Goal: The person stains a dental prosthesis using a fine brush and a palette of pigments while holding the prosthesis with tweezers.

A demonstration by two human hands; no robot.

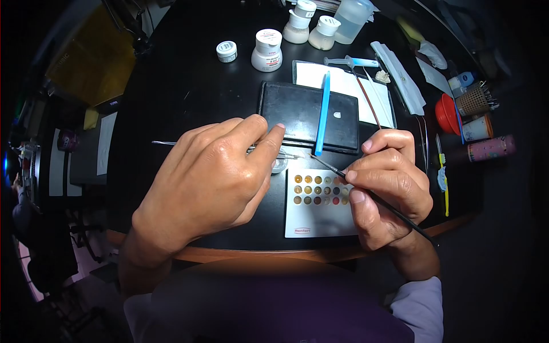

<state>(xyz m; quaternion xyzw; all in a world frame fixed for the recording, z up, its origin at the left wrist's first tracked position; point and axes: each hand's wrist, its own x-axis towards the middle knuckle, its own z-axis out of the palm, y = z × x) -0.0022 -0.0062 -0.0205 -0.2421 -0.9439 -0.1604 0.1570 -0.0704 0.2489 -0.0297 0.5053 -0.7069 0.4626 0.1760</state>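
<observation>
My left hand is closed round a thin metal tool, whose tip end comes out to the right of the fingers. In my right hand a slim dark brush is pinched, its fine tip pointing up-left, close to the end of the metal tool. Whatever sits at that tool's end is too small to make out. Just below the tips lies a white palette with rows of small coloured wells, partly covered by my right fingers. A small round dish shows beside my left fingers.
Beyond my hands lie a black case, a blue stick and a white pad with a syringe. Jars and a bottle stand farther back. A red bowl and pink can are at right.
</observation>
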